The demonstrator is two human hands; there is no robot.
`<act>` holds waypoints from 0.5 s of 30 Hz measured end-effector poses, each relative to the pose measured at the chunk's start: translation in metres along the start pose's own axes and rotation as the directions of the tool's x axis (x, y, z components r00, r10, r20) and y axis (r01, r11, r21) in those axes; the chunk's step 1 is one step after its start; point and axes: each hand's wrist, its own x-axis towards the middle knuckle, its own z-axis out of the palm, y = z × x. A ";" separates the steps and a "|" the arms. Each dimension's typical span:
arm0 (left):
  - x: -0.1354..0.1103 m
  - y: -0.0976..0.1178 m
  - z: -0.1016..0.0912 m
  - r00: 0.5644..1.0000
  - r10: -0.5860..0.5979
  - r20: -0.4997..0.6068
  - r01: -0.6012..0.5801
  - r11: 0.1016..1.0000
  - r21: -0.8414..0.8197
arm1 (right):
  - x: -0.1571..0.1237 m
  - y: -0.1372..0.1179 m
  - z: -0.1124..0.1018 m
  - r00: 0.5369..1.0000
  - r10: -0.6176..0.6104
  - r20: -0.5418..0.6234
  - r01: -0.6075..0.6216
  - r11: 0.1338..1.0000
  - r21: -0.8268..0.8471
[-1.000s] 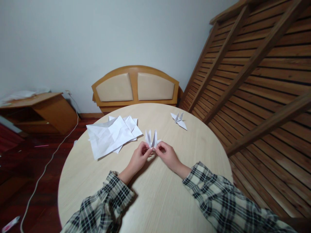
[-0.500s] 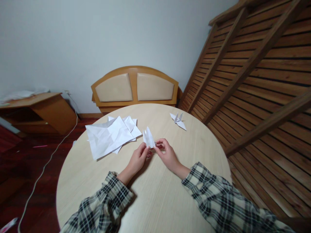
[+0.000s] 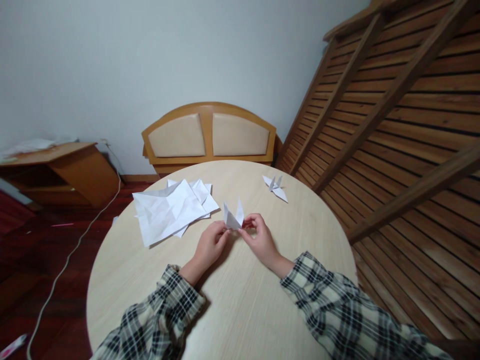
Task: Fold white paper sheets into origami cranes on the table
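Observation:
A small folded white paper (image 3: 233,220) stands between my hands over the round table, with two pointed flaps rising apart in a V. My left hand (image 3: 212,244) pinches its lower left corner between thumb and fingers. On the other side, my right hand (image 3: 261,242) grips the lower right edge, its thumb in front and its fingers partly behind the paper. A finished-looking paper crane (image 3: 275,188) rests farther back to the right, wings spread.
Several creased white sheets (image 3: 168,210) overlap on the left part of the round wooden table (image 3: 240,310). Behind it stands a padded headboard (image 3: 208,132). Wooden slats (image 3: 397,120) lean at the right. A cabinet (image 3: 63,175) and a pale cable (image 3: 71,260) are at the left.
The folded paper's two pointed flaps have spread apart, from close together to a wide V. My left hand has shifted slightly; my right hand stays nearly in place.

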 end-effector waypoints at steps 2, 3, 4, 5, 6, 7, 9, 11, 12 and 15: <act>0.001 0.000 -0.003 0.997 0.069 0.022 -0.070 0.997 0.042 | 0.000 0.002 0.001 1.000 0.024 0.008 -0.024 0.999 0.033; 0.001 -0.001 -0.005 0.994 0.105 0.037 -0.107 0.993 0.059 | 0.000 0.002 0.001 0.999 0.033 0.016 -0.034 0.998 0.052; 0.002 -0.001 -0.007 0.989 0.140 0.051 -0.143 0.987 0.072 | -0.001 0.002 0.001 0.999 0.039 0.026 -0.040 0.997 0.071; 0.002 -0.002 -0.009 0.983 0.174 0.064 -0.179 0.981 0.081 | -0.001 0.001 0.001 0.998 0.040 0.038 -0.044 0.995 0.087; 0.002 -0.002 -0.012 0.975 0.206 0.077 -0.213 0.973 0.092 | -0.001 -0.001 0.001 0.998 0.036 0.049 -0.040 0.995 0.093; 0.003 -0.003 -0.014 0.968 0.236 0.089 -0.245 0.964 0.106 | -0.001 -0.003 0.000 0.998 0.022 0.057 -0.027 0.996 0.084; 0.003 -0.005 -0.017 0.952 0.286 0.112 -0.300 0.943 0.143 | -0.002 -0.008 -0.002 0.998 -0.040 0.056 0.039 0.999 0.020; 0.003 -0.007 -0.019 0.940 0.319 0.123 -0.337 0.924 0.179 | -0.002 -0.012 -0.003 0.988 -0.150 0.039 0.153 0.985 -0.077; 0.003 -0.007 -0.019 0.936 0.332 0.121 -0.350 0.916 0.197 | -0.003 -0.014 -0.004 0.976 -0.215 0.035 0.217 0.969 -0.117; 0.002 -0.007 -0.019 0.923 0.369 0.109 -0.385 0.883 0.269 | -0.003 -0.016 -0.004 0.922 -0.386 0.038 0.386 0.907 -0.169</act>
